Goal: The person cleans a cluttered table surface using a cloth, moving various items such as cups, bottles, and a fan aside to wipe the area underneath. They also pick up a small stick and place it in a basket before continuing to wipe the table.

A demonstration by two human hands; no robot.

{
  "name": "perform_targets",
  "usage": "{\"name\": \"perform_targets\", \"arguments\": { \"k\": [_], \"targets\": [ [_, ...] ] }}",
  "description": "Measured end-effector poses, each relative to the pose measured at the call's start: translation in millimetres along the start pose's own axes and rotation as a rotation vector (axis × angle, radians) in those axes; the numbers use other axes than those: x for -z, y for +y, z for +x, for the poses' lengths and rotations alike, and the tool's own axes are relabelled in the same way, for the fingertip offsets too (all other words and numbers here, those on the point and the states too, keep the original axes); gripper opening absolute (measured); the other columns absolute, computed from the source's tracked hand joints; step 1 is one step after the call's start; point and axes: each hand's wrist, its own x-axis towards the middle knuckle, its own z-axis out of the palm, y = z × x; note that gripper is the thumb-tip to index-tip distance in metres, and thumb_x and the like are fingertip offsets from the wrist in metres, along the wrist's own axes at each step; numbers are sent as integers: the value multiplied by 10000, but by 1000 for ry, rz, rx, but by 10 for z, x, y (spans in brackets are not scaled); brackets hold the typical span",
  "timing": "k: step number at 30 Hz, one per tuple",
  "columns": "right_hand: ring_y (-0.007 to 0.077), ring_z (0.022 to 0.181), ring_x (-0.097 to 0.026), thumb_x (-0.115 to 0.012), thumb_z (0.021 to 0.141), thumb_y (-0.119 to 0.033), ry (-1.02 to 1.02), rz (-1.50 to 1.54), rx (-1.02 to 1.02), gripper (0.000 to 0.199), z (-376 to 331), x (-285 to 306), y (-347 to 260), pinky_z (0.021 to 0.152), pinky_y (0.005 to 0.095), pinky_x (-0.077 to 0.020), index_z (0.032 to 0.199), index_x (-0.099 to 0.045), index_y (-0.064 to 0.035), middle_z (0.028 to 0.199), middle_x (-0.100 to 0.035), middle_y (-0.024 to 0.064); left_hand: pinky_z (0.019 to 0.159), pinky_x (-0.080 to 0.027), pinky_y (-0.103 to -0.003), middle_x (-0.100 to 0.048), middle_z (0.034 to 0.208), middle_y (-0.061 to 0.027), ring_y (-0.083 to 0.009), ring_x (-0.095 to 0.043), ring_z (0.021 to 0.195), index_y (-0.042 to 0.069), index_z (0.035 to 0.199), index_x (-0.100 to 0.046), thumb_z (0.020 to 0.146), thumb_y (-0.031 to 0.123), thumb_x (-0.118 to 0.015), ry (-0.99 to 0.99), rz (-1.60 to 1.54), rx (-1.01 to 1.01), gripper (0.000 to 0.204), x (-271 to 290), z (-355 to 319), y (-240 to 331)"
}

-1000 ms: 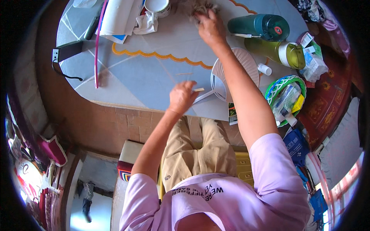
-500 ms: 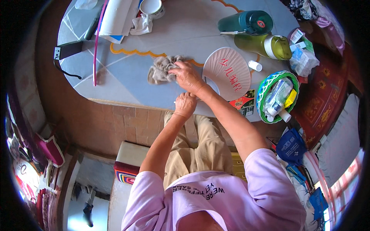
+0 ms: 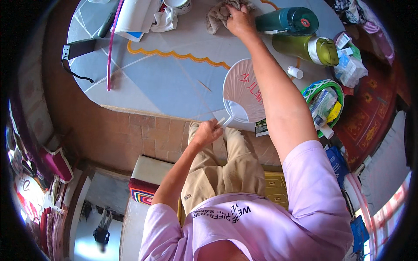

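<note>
Stretched out to the far side of the table, my right hand is closed on a crumpled grey-brown cloth, pressed on the tabletop. Close by on its right lies a teal bottle. My left hand is closed at the near edge of the table, with a short, slim white stick poking out of its fingers. Just right of that hand is the handle of a white hand fan with red lettering. My right forearm hides part of the fan.
A green bottle, a small white cylinder and a green-and-white basket of packets are on the right. At the far left are papers, a cup, crumpled tissue and a pink rod. A thin sliver lies mid-table.
My right hand has moved the cloth away from me and to the right, up beside the teal bottle. My left hand has drawn slightly back toward me, off the table edge.
</note>
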Motion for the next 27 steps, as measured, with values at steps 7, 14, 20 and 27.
{"name": "perform_targets", "arguments": {
  "k": [7,14,20,27],
  "targets": [
    [392,1010,-432,-490,723,-79,-249,143,-43,351,-707,146,-50,846,430,-389,1044,-573,-193,1175,-423,169,473,-345,-281,-440,557,-48,-115,-389,526,-22,713,-461,730,148,-526,72,-315,106,183,-8,-425,-158],
    [402,1026,-425,-467,713,-17,-395,251,-7,415,-1118,448,65,871,409,-375,1104,-526,-142,1203,-374,242,473,-361,-333,-453,551,-161,-190,-405,479,-14,674,-462,820,126,-487,115,-217,11,204,28,-961,-241],
    [400,1026,-426,-472,729,-26,-456,275,-159,375,-1528,728,131,850,410,-393,1082,-531,-137,1213,-373,210,472,-362,-345,-469,568,-168,-272,-446,487,-11,659,-451,834,153,-482,258,-18,85,242,349,-1679,-174],
    [363,1040,-420,-519,698,-37,-496,153,-152,387,-2101,1038,20,854,394,-397,1069,-546,-143,1186,-399,181,448,-337,-340,-430,537,-140,-233,-409,457,6,646,-426,836,149,-481,417,13,3,244,466,-1502,-182]
  ]
}}
